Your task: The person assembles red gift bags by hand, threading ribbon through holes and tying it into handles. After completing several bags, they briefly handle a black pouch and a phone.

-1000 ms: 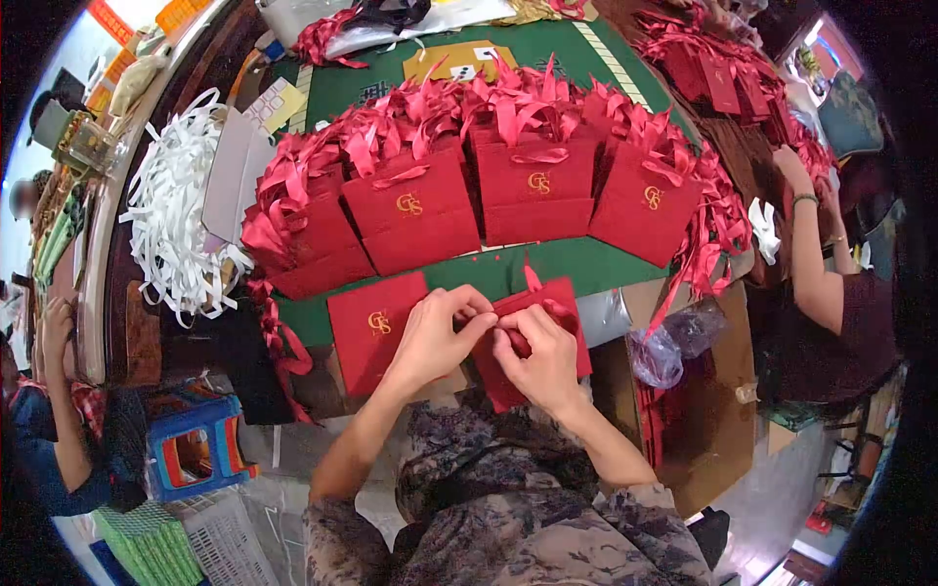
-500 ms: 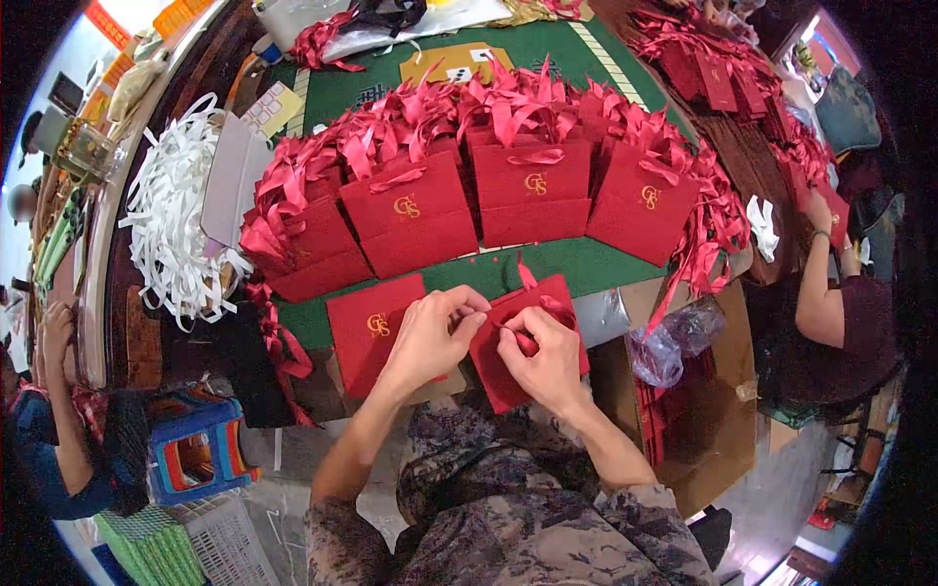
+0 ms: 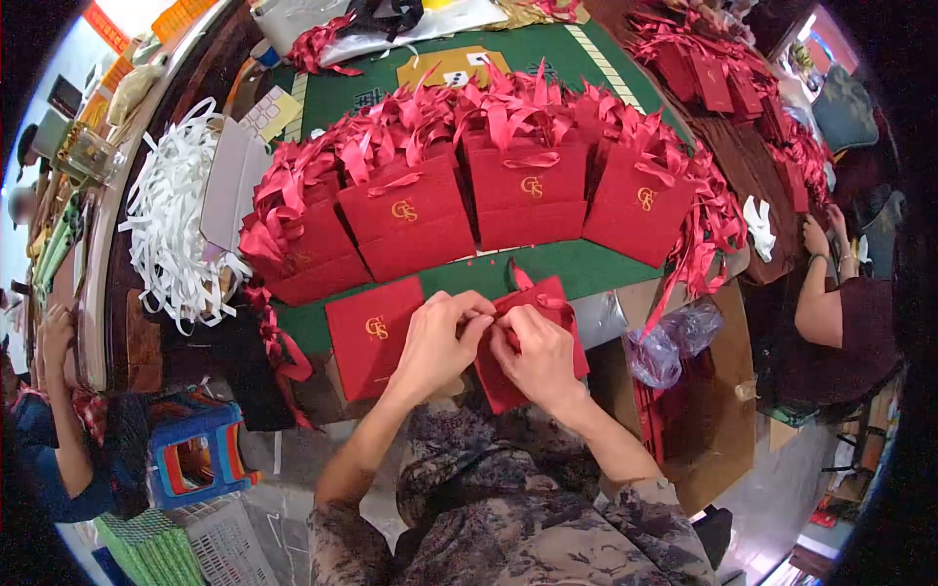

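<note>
My left hand and my right hand are closed in pinches, their fingertips meeting over the upper edge of a red paper bag that lies flat. What lies between the left fingertips is too small to make out; the right fingers close round a red ribbon, mostly hidden. A loop of red ribbon shows at that bag's top, beyond my right hand. Beside it, under my left wrist, lies another flat red bag with a gold logo. Several upright red bags with ribbon handles stand in a row behind.
A heap of white ribbons lies at the left. An open cardboard box with red bags and clear plastic bags stands at the right. A co-worker's arm is at far right, another person's arm at far left. Blue stools stand below.
My right hand has moved slightly left and up, and its fingertips now meet those of my left hand. The red bit in my right fist is now hidden. The co-worker's hands at right have lowered.
</note>
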`<state>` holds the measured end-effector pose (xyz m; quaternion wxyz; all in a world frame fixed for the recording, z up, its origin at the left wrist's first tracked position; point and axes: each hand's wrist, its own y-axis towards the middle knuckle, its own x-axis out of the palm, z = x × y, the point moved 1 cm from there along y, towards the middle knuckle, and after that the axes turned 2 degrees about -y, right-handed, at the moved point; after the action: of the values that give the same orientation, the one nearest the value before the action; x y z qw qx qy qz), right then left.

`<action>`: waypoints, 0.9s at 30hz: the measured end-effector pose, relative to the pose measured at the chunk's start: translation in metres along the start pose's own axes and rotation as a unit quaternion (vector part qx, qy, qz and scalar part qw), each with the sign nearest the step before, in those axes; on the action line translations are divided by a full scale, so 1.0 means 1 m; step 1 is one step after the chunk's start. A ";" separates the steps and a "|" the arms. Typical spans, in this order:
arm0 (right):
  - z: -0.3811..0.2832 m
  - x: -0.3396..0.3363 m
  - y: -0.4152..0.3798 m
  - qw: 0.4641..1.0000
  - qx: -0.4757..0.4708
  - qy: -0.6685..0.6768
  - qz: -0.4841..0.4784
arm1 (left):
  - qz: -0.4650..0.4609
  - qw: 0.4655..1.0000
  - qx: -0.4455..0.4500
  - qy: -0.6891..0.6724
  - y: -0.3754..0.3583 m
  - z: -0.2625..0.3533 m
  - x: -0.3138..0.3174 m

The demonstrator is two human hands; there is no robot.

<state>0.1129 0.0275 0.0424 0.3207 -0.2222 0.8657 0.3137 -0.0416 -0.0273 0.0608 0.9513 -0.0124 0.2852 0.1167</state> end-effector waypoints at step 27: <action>0.040 -0.063 0.051 0.965 -0.017 0.059 -0.256 | 0.080 0.932 0.294 0.198 -0.013 0.031 0.010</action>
<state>0.1432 0.1026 0.0822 0.3348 -0.4602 0.7916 0.2223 -0.0135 -0.0348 0.0807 0.8242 0.2675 0.4893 0.0986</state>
